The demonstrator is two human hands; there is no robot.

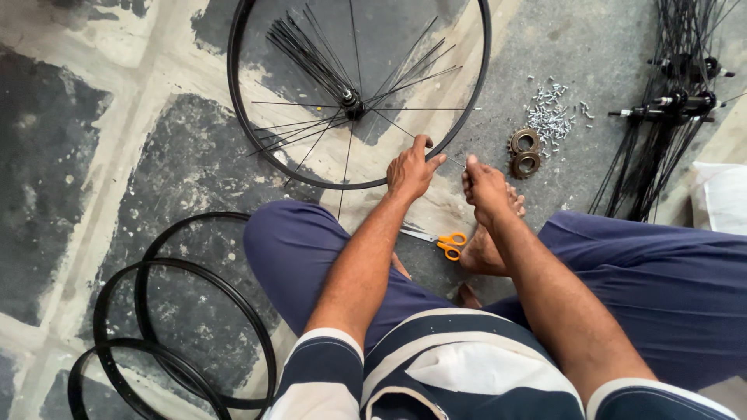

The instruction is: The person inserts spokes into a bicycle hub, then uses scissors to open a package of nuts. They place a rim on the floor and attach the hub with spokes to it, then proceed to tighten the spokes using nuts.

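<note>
**One head camera, looking steeply down**

A single view looks from the person's head, almost straight down over the chest and forearms to the floor. Both hands, left hand and right hand, sit near the frame's centre, close to the lens. Ahead of them lies a rim; left of them, nearer the body, loose rims.

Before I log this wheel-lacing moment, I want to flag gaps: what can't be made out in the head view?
- Left hand: its fingers cover the spot it touches on the wheel rim; grip unclear.
- Right hand: the spoke end it pinches is too thin to trace.
- Wheel rim: top cut off by the frame edge.
- Small metal parts: too small to identify.
- Scissors: blades partly hidden behind the left forearm.
</note>
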